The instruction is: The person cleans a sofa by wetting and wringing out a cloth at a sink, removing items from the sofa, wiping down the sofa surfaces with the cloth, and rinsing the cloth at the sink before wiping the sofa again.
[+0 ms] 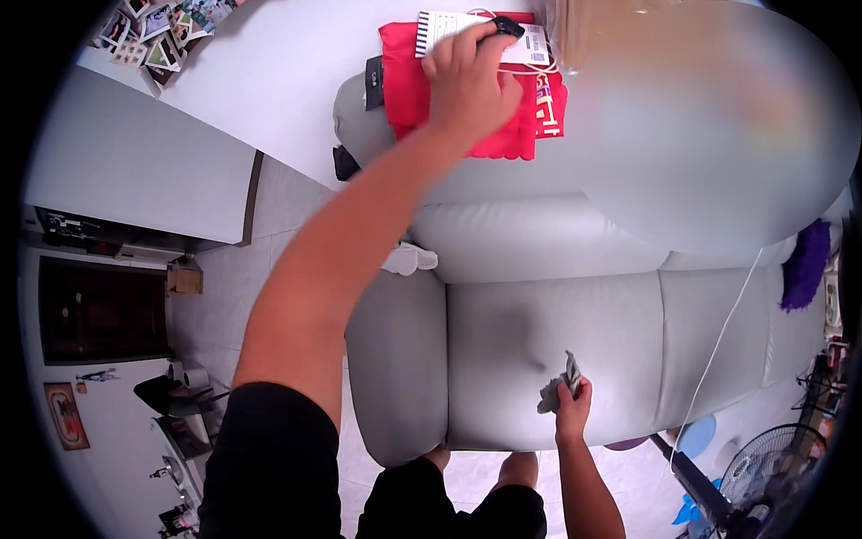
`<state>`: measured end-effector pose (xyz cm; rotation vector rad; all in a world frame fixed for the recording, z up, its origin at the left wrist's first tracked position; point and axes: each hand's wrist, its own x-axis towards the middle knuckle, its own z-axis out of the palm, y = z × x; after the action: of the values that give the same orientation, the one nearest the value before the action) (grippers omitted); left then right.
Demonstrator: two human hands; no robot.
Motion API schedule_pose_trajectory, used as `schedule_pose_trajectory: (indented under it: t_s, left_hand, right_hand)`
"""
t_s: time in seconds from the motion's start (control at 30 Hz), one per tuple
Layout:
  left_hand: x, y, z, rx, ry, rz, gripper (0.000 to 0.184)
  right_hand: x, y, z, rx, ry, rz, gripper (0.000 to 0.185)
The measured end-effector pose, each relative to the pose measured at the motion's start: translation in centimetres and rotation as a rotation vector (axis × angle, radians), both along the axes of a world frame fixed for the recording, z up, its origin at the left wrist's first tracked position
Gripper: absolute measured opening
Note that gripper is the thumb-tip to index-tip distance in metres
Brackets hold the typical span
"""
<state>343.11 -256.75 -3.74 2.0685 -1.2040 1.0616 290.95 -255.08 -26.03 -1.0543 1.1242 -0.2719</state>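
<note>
My left hand [471, 85] reaches far forward, fingers curled at a small black object [509, 27] whose kind I cannot make out. Beneath lie a white printed card or box [440, 32] with black stripes, a white cord [537, 68] and red cloth or paper pieces [409, 101] with scalloped edges and gold lettering. These rest at the top of the grey sofa back. Close to my body, my right hand [572, 409] pinches a crumpled grey cloth [549, 395] above the sofa seat [548, 314].
A large, blurred, translucent round shape [718, 126] hangs at upper right, with a white string [723, 337] below it. Photos [162, 40] lie on the white surface at upper left. A standing fan [772, 467] is at lower right. Purple fluffy fabric [805, 265] sits at the sofa's far end.
</note>
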Motion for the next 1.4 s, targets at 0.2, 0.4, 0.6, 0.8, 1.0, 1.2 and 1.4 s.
schedule_pose_trajectory:
  t_s: [0.2,0.4,0.6,0.8,1.0,1.2,1.4]
  left_hand:
    - [-26.5,11.1,-13.4,0.08,1.289,-0.312,0.063]
    - [-39.6,16.9,-19.3,-0.636,2.081,0.072,0.033]
    - [-38.5,22.2,-19.6,-0.934,1.798,0.141,0.021]
    - [-38.1,24.7,-15.4,-1.064,1.94,0.016,0.021]
    - [-41.3,27.2,-14.3,-1.175,2.031,0.073,0.022]
    - [-46.3,30.2,-15.2,-1.121,2.045,0.146,0.02]
    - [-48.2,32.8,-14.4,-1.265,2.021,0.173,0.021]
  right_hand:
    - [5.9,0.4,5.1,0.196,-0.227,-0.038,0.023]
    - [7.7,1.4,4.9,-0.42,-0.142,0.36,0.021]
    - [8.9,-0.1,5.3,-0.029,-0.205,0.147,0.027]
    - [10.8,3.4,5.9,0.059,-0.114,0.304,0.023]
    - [25.7,-3.5,10.1,-0.919,-0.386,0.24,0.022]
    - [45.1,-8.8,21.9,-1.552,0.234,0.251,0.073]
    - [50.4,-11.4,23.4,-1.654,0.213,0.436,0.064]
